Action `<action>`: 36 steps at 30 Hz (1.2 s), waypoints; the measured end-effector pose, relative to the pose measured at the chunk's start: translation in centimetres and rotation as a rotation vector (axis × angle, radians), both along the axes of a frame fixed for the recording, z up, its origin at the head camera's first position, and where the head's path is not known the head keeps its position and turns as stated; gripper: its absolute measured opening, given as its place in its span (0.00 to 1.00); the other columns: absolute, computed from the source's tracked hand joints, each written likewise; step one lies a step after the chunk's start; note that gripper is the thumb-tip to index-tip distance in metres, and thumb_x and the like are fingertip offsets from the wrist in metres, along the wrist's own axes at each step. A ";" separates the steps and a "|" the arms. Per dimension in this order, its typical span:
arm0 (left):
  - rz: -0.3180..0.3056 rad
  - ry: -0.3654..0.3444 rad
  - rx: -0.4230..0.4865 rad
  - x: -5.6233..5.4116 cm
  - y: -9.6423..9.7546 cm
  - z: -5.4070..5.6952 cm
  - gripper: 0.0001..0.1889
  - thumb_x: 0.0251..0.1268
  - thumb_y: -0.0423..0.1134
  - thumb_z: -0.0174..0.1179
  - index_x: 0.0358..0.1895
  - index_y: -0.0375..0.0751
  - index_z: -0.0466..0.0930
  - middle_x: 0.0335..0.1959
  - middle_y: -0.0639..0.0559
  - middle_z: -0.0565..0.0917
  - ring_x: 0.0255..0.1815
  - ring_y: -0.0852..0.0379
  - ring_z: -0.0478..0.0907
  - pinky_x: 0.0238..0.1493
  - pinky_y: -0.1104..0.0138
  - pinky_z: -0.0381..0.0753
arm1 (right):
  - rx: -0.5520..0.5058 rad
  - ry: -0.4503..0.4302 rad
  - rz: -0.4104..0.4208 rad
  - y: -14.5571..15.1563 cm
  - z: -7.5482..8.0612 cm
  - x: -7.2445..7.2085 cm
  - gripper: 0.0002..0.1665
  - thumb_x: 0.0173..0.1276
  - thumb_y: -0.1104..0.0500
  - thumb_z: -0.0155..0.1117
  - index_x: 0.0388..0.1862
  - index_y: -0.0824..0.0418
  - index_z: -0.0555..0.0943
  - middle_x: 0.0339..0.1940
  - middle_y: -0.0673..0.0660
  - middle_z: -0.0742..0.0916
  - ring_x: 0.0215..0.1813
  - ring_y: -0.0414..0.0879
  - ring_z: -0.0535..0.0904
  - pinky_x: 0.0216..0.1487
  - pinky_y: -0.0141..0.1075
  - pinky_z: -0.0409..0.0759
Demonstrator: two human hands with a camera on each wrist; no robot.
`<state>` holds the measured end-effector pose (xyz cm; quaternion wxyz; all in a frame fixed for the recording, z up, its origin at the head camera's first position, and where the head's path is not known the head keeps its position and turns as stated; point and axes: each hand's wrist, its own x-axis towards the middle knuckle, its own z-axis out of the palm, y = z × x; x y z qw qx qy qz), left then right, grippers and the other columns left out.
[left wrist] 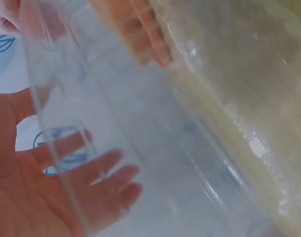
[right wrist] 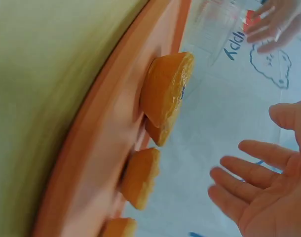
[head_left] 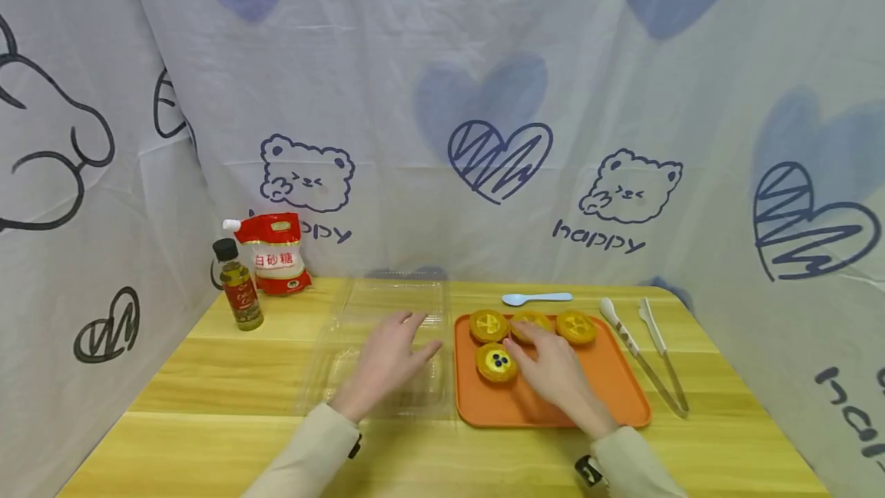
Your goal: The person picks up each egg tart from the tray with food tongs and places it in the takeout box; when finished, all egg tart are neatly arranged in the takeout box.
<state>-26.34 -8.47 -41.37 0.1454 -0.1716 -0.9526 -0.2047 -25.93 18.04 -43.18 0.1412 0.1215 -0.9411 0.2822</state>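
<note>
My left hand (head_left: 387,363) hovers over a transparent plastic clamshell box (head_left: 394,300), which lies with its lid folded back. Its fingers are spread and hold nothing; in the left wrist view they show through the plastic wall (left wrist: 155,143). Above the orange tray (head_left: 611,379) is my right hand (head_left: 553,371), fingers extended and apart, near a tart topped with blueberries (head_left: 496,363). Behind that tart stand a left tart (head_left: 488,326) and a right tart (head_left: 576,327) with yellow toppings. The middle tart (head_left: 531,319) is partly hidden by the right fingers.
Metal tongs with white tips (head_left: 650,363) lie right of the tray, and a light blue spoon (head_left: 536,298) behind it. At the back left stand a dark-capped oil bottle (head_left: 242,294) and a red-and-white sugar bag (head_left: 278,256). A printed curtain (head_left: 401,237) hangs behind the table.
</note>
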 end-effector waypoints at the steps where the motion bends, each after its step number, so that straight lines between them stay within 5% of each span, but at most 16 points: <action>1: -0.002 0.006 0.025 0.0 -0.2 0.0 0.29 0.66 0.54 0.61 0.62 0.39 0.76 0.58 0.36 0.80 0.59 0.39 0.77 0.62 0.47 0.76 | -0.052 -0.021 -0.004 0.3 -0.1 -0.1 0.27 0.72 0.45 0.60 0.64 0.57 0.78 0.63 0.59 0.82 0.65 0.57 0.76 0.66 0.54 0.73; 5: 0.003 -0.016 0.112 -0.2 -1.3 0.3 0.22 0.65 0.50 0.63 0.56 0.39 0.80 0.52 0.42 0.85 0.52 0.44 0.82 0.54 0.51 0.82 | -0.202 -0.097 -0.002 1.8 -0.4 -0.7 0.24 0.72 0.48 0.61 0.61 0.58 0.80 0.59 0.58 0.84 0.61 0.55 0.80 0.62 0.51 0.78; 12: -0.051 -0.131 0.257 -0.9 -4.0 0.5 0.18 0.66 0.46 0.63 0.52 0.39 0.82 0.51 0.40 0.85 0.51 0.41 0.82 0.52 0.49 0.82 | -0.289 -0.204 0.069 5.4 -1.0 -1.8 0.26 0.74 0.48 0.57 0.62 0.63 0.79 0.60 0.60 0.83 0.63 0.57 0.77 0.63 0.51 0.77; 21: -0.151 -0.221 0.327 -1.5 -8.7 -0.6 0.15 0.68 0.43 0.62 0.52 0.40 0.82 0.46 0.47 0.87 0.45 0.52 0.83 0.50 0.55 0.83 | -0.465 -0.403 0.203 10.3 -0.8 -0.9 0.29 0.72 0.54 0.61 0.64 0.73 0.73 0.60 0.71 0.80 0.58 0.60 0.81 0.53 0.46 0.84; 31: -0.144 -0.385 0.565 -2.4 -12.9 -1.4 0.14 0.70 0.42 0.60 0.51 0.37 0.82 0.40 0.41 0.85 0.32 0.54 0.81 0.31 0.61 0.83 | -0.434 -0.375 0.129 15.0 -0.5 -1.1 0.30 0.71 0.54 0.62 0.66 0.71 0.72 0.57 0.72 0.81 0.50 0.39 0.83 0.48 0.39 0.85; 36: -0.111 -0.418 0.620 -2.6 -14.6 -1.7 0.15 0.68 0.42 0.61 0.51 0.35 0.81 0.38 0.41 0.85 0.30 0.51 0.78 0.26 0.65 0.79 | -0.395 -0.309 0.092 17.7 -0.8 -0.9 0.30 0.69 0.57 0.65 0.65 0.72 0.73 0.49 0.53 0.87 0.45 0.28 0.79 0.46 0.28 0.82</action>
